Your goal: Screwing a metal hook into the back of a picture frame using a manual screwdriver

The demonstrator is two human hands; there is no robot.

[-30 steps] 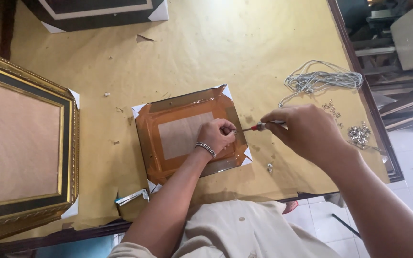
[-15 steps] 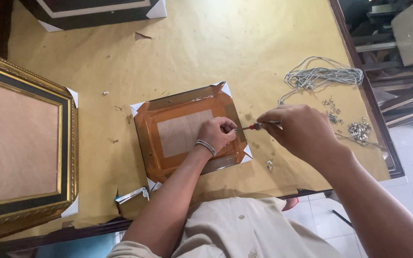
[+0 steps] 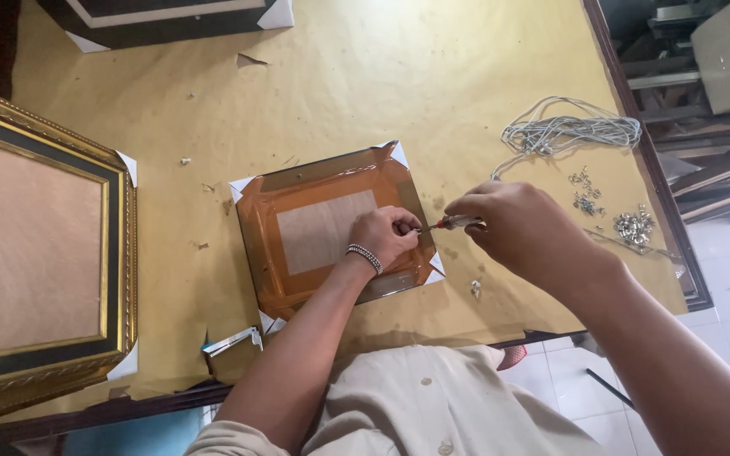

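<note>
- Under our left hand (image 3: 386,237) lies the small brown-taped frame (image 3: 331,230), fingers curled shut, pinching something too small to tell at its right edge.
- Our right hand (image 3: 521,230), just right, grips a red-handled screwdriver (image 3: 452,223), tip meeting the left fingers.
- Beyond it, loose metal hardware (image 3: 631,225) and coiled cord (image 3: 569,133).

The left hand (image 3: 390,234) pinches at the small frame's (image 3: 331,228) right edge — the right hand (image 3: 513,228) grips a screwdriver (image 3: 451,223) there.

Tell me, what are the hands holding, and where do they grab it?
The right hand holds a small screwdriver by its handle. The left hand pinches something tiny at its tip; what cannot be told.
</note>
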